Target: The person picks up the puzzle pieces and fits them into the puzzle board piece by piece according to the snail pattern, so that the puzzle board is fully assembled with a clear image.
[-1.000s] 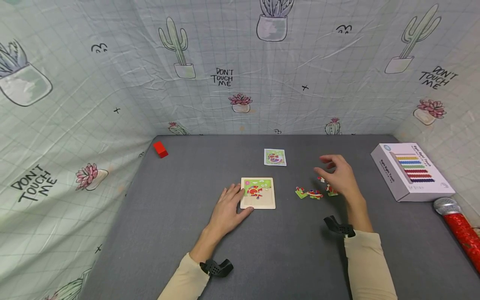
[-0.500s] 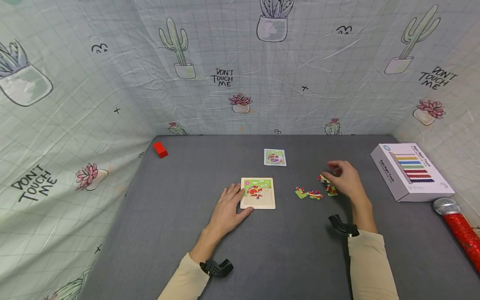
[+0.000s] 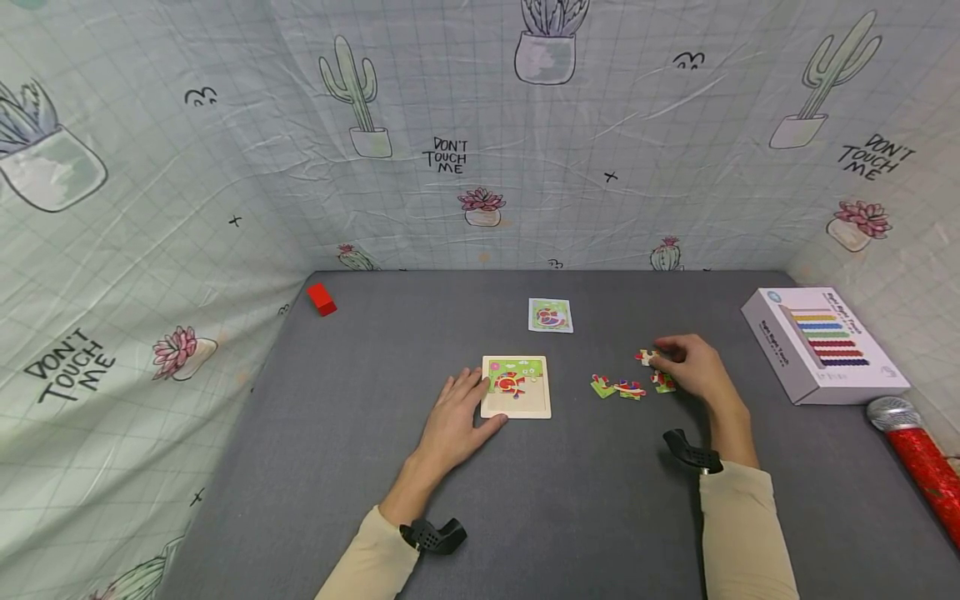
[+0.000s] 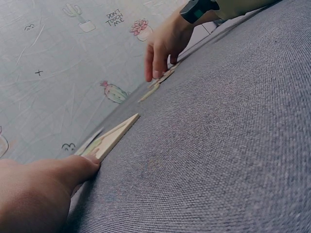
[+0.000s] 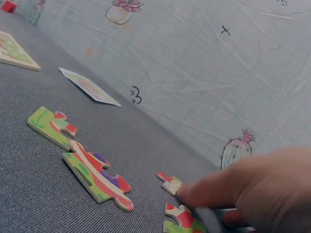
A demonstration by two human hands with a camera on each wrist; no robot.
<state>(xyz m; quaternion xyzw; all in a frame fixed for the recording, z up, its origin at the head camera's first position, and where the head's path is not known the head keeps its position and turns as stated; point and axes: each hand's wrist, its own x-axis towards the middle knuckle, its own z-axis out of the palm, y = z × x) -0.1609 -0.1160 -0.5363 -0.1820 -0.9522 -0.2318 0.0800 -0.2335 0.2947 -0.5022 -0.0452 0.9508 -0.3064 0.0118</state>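
My left hand [image 3: 450,421] lies with its fingers stretched along the left side of a wooden puzzle board [image 3: 534,404], the thumb at its near edge. Part of the board's picture is filled in at the top and centre; bare wood shows lower down. In the left wrist view the thumb [image 4: 80,167] touches the board's edge. My right hand [image 3: 693,367] pinches a small red and white puzzle piece [image 3: 645,357] low over the table, thumb and forefinger at its right end. Just nearer lies a red and green piece [image 5: 182,221]. Left of these are a green corner piece [image 5: 48,126] and a striped piece [image 5: 95,174].
A small picture card [image 3: 550,315] lies beyond the board. A white box [image 3: 825,346] and a red microphone [image 3: 918,467] stand and lie at the right. In the far left corner is a red block [image 3: 321,299]. A printed cloth [image 3: 480,125] hangs behind the grey table.
My right hand has moved slightly right and nearer, coming down to the small piece, and its thumb and forefinger have drawn together. The left hand and the board have stayed still.
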